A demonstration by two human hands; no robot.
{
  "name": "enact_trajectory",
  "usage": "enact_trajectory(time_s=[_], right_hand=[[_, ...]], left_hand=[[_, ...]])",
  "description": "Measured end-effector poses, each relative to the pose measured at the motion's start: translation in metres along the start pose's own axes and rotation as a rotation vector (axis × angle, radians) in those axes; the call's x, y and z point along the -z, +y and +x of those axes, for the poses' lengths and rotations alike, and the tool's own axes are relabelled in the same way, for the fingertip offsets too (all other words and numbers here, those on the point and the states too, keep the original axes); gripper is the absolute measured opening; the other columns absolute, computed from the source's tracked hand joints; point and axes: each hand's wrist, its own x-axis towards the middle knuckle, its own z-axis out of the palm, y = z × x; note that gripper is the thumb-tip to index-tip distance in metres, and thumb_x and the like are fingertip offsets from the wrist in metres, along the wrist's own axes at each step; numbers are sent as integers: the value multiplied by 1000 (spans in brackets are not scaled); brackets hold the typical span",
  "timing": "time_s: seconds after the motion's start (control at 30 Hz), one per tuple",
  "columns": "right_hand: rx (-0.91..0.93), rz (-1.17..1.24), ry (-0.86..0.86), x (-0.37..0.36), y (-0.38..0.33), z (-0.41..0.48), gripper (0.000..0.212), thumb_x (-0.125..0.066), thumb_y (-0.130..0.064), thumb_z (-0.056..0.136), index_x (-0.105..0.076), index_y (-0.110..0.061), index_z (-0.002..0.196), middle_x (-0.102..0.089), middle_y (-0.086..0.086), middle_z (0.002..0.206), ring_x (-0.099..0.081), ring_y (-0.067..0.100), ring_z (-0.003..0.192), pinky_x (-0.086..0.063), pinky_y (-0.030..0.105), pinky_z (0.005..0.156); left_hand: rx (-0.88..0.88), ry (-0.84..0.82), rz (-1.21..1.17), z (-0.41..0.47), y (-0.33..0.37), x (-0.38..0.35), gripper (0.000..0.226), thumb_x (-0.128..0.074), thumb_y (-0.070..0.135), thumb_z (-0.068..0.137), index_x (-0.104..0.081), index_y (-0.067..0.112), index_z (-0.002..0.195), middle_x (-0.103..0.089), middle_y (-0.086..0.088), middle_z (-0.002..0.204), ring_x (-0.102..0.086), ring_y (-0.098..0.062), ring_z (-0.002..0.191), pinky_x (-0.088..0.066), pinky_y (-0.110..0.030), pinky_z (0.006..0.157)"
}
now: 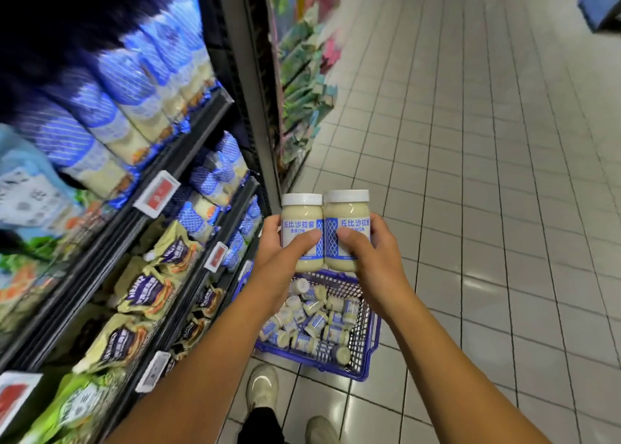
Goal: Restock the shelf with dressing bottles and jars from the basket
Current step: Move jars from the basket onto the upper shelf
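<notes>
I hold two white-capped dressing jars side by side, upright, above the basket. My left hand (280,253) grips the left jar (301,216), and my right hand (373,255) grips the right jar (346,213). Both jars hold pale cream dressing and carry blue-and-white labels. Below them on the floor sits a blue wire basket (366,342) with several more jars (312,319) lying in a heap. The shelf (188,131) stands at my left, its upper tier packed with blue-and-white dressing bottles (134,97).
Lower tiers hold purple-and-cream pouches (148,295) and more blue packs (208,188), with red price tags (158,193) on the shelf edges. My shoes (262,386) stand on the tiled aisle floor (487,174) just behind the basket. Another shelf unit (302,83) runs further up the aisle.
</notes>
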Motion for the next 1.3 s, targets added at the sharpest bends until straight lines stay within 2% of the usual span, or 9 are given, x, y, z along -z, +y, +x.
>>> enact_trajectory(time_s=[0.1,0.37,0.7,0.77,0.87,1.0,1.13,1.23,1.3], right_hand=[[50,-16,-95,-17,-24,-15,53,-75,-40,67,-64,-13,111,-75,10,100,-73,24,88,-57,30,67],[159,-50,-303,-77,-66,-53,38,-66,-39,70,-67,-19,102,-76,0,90,-71,11,79,-54,22,63],[290,-22,-521,-171,-101,-137,24,-65,-37,72,-72,-33,94,-76,-1,92,-71,15,82,-57,30,67],[308,-5,-559,-190,-104,-161,27,-65,-37,72,-72,-29,97,-76,1,94,-70,18,85,-58,36,70],[332,8,-610,-218,-108,-199,33,-66,-38,71,-71,-23,100,-76,4,95,-70,19,84,-57,34,70],[344,28,-702,-252,-115,-249,36,-65,-38,70,-70,-20,102,-76,3,95,-70,19,86,-57,33,72],[348,38,-799,-283,-123,-295,47,-66,-40,69,-67,-15,108,-75,9,102,-70,25,91,-57,40,77],[326,74,-893,-304,-127,-327,50,-67,-40,70,-66,-13,111,-75,7,102,-71,21,90,-57,34,72],[316,91,-949,-318,-130,-346,50,-68,-40,69,-66,-13,111,-76,5,99,-72,20,88,-57,32,71]], left_hand=[[-74,68,-16,-25,26,3,62,-83,36,62,-55,20,115,-74,-7,107,-72,-28,98,-59,-42,77],[-242,180,-53,-89,89,28,58,-82,35,61,-57,23,113,-75,-4,101,-73,-25,90,-58,-33,62],[-475,291,-53,-207,163,78,59,-82,35,61,-55,20,111,-74,-5,101,-72,-24,89,-57,-36,62],[-526,325,-53,-238,174,89,57,-82,31,61,-53,18,108,-74,-3,95,-71,-21,85,-57,-34,62],[-605,372,-57,-285,189,104,50,-78,19,64,-51,16,106,-74,3,86,-69,-14,77,-56,-29,61],[-687,433,-55,-350,208,120,64,-80,32,55,-53,16,110,-73,-2,95,-69,-18,84,-57,-32,67],[-752,514,-71,-409,222,135,64,-81,32,54,-53,16,109,-71,-2,95,-67,-22,88,-58,-38,72],[-783,568,-71,-449,231,146,58,-81,23,60,-51,15,110,-71,-3,95,-66,-23,87,-58,-37,67],[-796,615,-58,-473,236,150,62,-81,26,58,-51,15,111,-69,-7,98,-65,-26,87,-57,-38,64]])
